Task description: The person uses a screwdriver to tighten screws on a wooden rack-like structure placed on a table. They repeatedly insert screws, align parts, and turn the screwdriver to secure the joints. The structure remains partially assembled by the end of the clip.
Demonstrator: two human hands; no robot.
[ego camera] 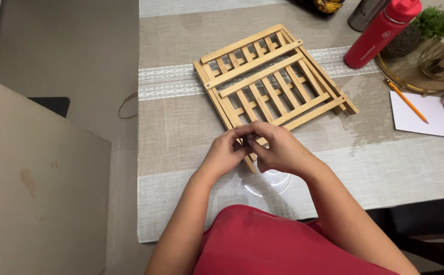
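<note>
A folded wooden slat rack (273, 81) lies flat on the cloth-covered surface (181, 137). At the rack's near corner the left hand (224, 153) and right hand (278, 150) meet, fingers curled narrow and pinched together at that corner; whether they grip the wood or something smaller I cannot tell. Just nearer than the rack, a clear glass bowl (267, 183) sits under the wrists, nothing visible in it. Right of the rack a red bottle (382, 33) stands beside a round gold-rimmed tray (400, 81) holding a potted plant (425, 25). A pencil (407, 102) rests on white paper (430, 119).

Bare forearms, no sleeves, rings or watch visible; a red garment (262, 239) below.
</note>
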